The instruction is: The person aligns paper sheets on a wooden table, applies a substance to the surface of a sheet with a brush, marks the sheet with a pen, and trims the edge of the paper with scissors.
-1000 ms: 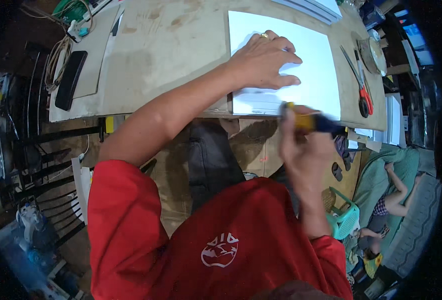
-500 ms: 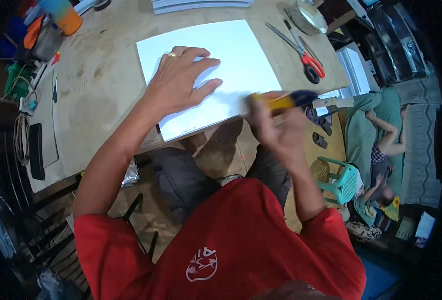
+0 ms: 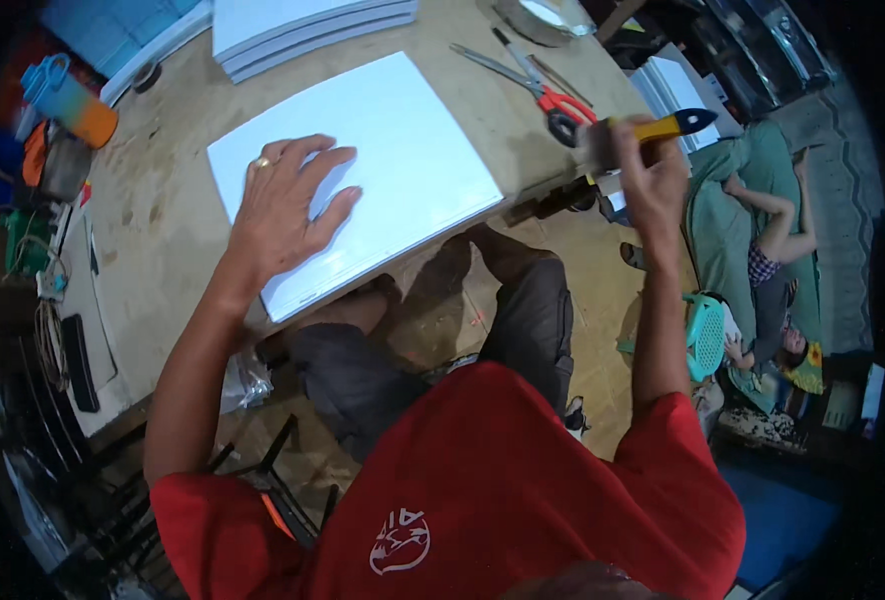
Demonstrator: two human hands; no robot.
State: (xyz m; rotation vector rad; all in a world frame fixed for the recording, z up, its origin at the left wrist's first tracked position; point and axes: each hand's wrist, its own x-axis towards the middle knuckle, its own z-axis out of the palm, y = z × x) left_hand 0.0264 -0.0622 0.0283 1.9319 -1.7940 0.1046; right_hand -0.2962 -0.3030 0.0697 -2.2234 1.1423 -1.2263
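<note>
My left hand [image 3: 291, 205] rests with fingers spread on a white sheet or thin stack of paper [image 3: 393, 150] at the table's front edge. A ring circles one of its fingers. Off the right end of the paper, my right hand [image 3: 653, 180] is closed round a paintbrush [image 3: 663, 128] with a yellow and black handle. The brush's head points left and is blurred. Just left of the brush, red-handled scissors [image 3: 553, 105] lie on the wooden table [image 3: 153, 260].
A thick paper stack [image 3: 313, 35] lies at the back, beside a metal bowl [image 3: 545, 20] farther right. An orange and blue bottle [image 3: 73, 100] stands far left. Beyond the table's right side are more stacked paper [image 3: 668, 95], a green stool [image 3: 705, 335] and a person lying down [image 3: 778, 265].
My right hand has swung right with the paintbrush, from above the paper's edge to beyond its right end. The whole view has shifted; my left hand still lies on the paper.
</note>
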